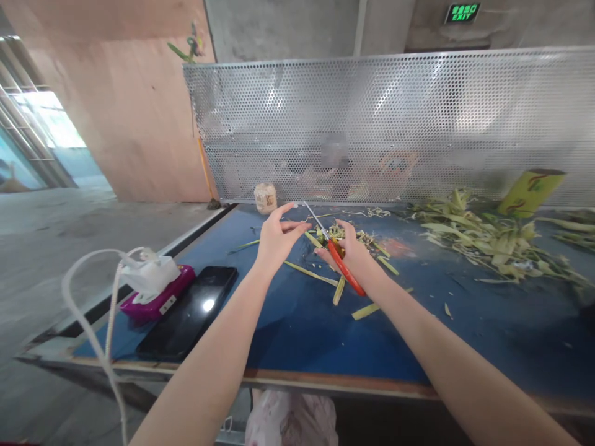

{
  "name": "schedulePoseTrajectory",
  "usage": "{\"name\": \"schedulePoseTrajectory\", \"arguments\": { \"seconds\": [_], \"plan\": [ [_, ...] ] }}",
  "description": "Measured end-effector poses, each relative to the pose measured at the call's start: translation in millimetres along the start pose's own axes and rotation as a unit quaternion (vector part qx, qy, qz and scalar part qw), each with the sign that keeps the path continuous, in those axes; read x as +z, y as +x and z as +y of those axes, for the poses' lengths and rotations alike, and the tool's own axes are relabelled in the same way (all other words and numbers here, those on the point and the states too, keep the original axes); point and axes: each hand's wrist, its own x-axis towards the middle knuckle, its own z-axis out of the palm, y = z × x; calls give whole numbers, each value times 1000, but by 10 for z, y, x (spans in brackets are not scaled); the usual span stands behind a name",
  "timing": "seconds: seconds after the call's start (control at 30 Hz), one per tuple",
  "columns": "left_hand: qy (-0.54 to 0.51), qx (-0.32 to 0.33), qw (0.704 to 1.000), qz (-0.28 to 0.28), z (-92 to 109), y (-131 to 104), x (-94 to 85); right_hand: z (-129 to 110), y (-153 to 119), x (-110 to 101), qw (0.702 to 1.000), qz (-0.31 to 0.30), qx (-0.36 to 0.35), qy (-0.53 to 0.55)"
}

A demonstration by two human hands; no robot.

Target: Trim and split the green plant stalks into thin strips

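Observation:
Red-handled scissors (344, 267) are in my right hand (354, 251), with their blades pointing up and to the left over the table. Just left of the blade tips is my left hand (277, 238), its thumb and fingers brought near each other; whatever lies between them is too small to make out. Under and behind both hands lies a heap of green and yellow plant scraps (367, 238). Several cut stalk pieces (311, 273) are scattered on the blue tabletop (297, 341) in front of it.
A black phone (190, 310) and a purple box (160, 296) with a white charger and cable lie at the left. A jar (265, 198) stands near the perforated metal screen (297, 124). Leaves (493, 241) and a yellow-green container (531, 192) are at the right.

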Motion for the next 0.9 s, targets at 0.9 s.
{"name": "schedulePoseTrajectory", "arguments": {
  "seconds": [0.9],
  "plan": [
    [49, -49, 991, -118, -167, -7, 101, 84, 22, 52, 999, 27, -36, 30]
  ]
}}
